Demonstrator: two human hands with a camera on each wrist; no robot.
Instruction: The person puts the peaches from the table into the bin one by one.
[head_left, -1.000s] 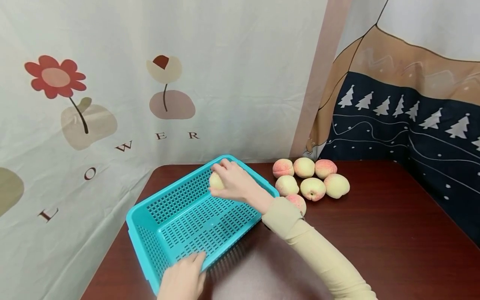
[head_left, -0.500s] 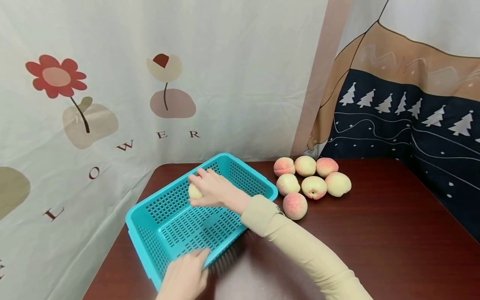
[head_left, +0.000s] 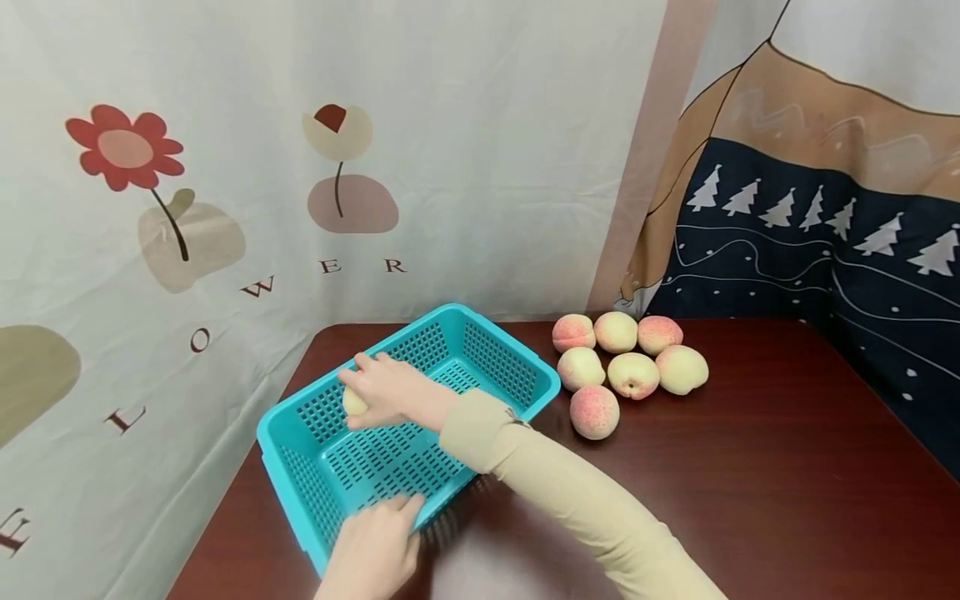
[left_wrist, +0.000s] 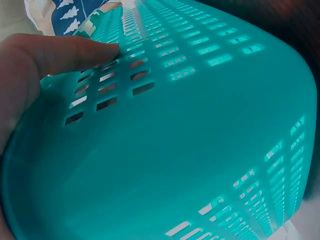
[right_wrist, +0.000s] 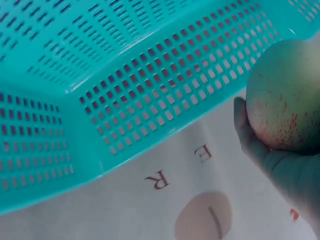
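My right hand (head_left: 386,389) grips a pale yellow peach (right_wrist: 287,100) with red speckles. It holds the peach over the far left part of a turquoise plastic basket (head_left: 517,437), whose walls and floor are full of slots. In the head view the fingers cover most of the peach (head_left: 354,402). At the basket's near side, my left hand (head_left: 377,546) pinches the rim. The left wrist view shows one digit (left_wrist: 85,52) lying against the slotted wall (left_wrist: 150,150), the others hidden behind it.
Several peaches (head_left: 595,412), some red and some pale yellow, sit grouped on the dark red-brown table (head_left: 765,467) right of the basket. A white printed curtain (head_left: 480,167) hangs behind, and a navy cloth with white trees (head_left: 817,233) hangs at the right.
My right hand has moved left over the basket with the peach, from the far right part to the far left. The left hand stays at the rim.
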